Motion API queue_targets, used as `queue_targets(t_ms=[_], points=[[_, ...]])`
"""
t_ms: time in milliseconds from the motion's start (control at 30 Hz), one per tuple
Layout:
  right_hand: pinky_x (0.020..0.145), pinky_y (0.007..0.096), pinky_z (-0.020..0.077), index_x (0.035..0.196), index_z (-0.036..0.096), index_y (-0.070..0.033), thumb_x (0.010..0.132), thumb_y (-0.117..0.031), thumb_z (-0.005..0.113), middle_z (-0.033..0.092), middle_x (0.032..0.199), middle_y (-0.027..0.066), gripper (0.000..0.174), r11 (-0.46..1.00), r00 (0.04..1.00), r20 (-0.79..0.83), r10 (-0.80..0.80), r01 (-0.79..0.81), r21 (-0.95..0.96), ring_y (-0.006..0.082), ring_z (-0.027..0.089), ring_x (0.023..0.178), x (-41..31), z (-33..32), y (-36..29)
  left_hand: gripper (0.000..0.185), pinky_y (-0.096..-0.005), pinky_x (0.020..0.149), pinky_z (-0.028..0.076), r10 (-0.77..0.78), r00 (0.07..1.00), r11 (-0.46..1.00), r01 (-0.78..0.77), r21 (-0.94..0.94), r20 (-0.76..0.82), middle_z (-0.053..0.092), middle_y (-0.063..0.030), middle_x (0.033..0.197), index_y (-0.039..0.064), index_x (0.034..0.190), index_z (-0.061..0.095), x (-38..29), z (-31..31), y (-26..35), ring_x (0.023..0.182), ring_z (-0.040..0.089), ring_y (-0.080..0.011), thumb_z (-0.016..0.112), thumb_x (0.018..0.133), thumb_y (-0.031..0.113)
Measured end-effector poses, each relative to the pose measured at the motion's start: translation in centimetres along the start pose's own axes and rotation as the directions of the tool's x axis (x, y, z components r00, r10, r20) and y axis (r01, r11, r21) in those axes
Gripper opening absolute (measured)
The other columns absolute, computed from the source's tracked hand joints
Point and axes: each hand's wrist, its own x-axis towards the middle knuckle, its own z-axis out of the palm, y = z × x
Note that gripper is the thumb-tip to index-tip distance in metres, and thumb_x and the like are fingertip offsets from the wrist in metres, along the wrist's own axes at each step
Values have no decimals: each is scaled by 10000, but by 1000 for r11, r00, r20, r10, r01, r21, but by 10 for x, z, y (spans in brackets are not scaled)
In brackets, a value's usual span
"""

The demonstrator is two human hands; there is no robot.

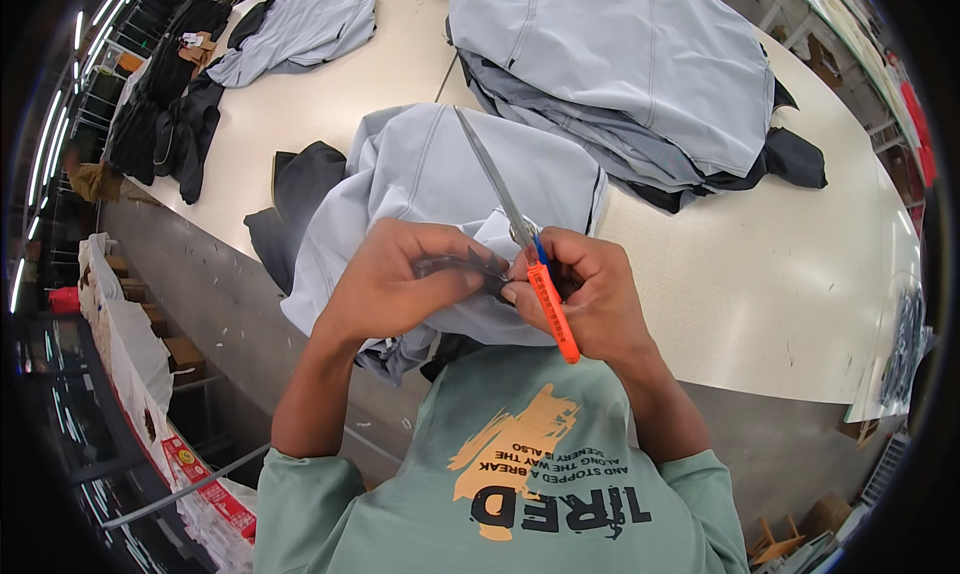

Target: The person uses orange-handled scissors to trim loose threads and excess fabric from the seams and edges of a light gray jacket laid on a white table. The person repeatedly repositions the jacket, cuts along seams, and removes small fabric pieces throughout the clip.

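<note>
My left hand (pixel 409 278) pinches a small dark strip (pixel 487 270), perhaps a label or trim piece, between thumb and fingers. Close against it, my right hand (pixel 589 289) grips long scissors with an orange handle (pixel 553 311). Their narrow metal blade (pixel 487 165) points up and away, over the cloth. The right thumb and fingertip also meet the end of the dark strip. Beneath both hands lies a light grey garment (pixel 480 146) with dark parts and a mesh lining, bunched at the table's near edge. The fingers hide the exact spot where they meet.
A pile of grey and black garments (pixel 615 64) lies at the far right of the pale table (pixel 787 296). Another grey garment (pixel 315 30) is at the far left, beside black garments (pixel 180 131). White sheeting and boxes (pixel 184 356) stand low on the left.
</note>
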Motion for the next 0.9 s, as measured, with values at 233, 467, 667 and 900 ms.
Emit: queue_targets(t_ms=[233, 467, 667, 900], points=[[573, 185, 416, 927, 677, 9, 842, -71, 821, 584, 744, -58, 185, 993, 996, -74, 44, -36, 110, 0, 517, 651, -5, -5, 9, 182, -250, 772, 514, 82, 992, 988, -67, 139, -99, 750, -63, 926, -50, 1052, 758, -3, 1, -8, 853, 649, -77, 674, 894, -17], [571, 224, 410, 874, 645, -20, 820, -108, 852, 572, 706, -41, 231, 999, 993, -108, 36, -37, -4, 35, 478, 651, -21, -6, 13, 228, -262, 658, 431, 251, 967, 942, -235, 242, -36, 705, -49, 825, -12, 1046, 782, -8, 8, -19, 744, 587, -99, 699, 840, -64], [551, 274, 421, 832, 622, -45, 667, -349, 983, 560, 671, 28, 499, 894, 995, -93, -21, -23, -448, 126, 476, 581, -43, -32, 4, 260, -271, 684, 434, 249, 966, 961, -237, 142, -66, 704, -53, 822, -6, 1039, 787, -9, 12, -19, 750, 589, -126, 683, 811, -78], [541, 300, 450, 888, 632, -73, 573, -577, 968, 575, 704, 14, 683, 633, 998, -14, -57, 26, -774, 168, 545, 574, -62, -59, -1, 251, -244, 749, 479, 305, 952, 937, -306, 171, 29, 711, -41, 927, 12, 1075, 767, -6, 2, -20, 847, 639, -104, 664, 860, -69]])
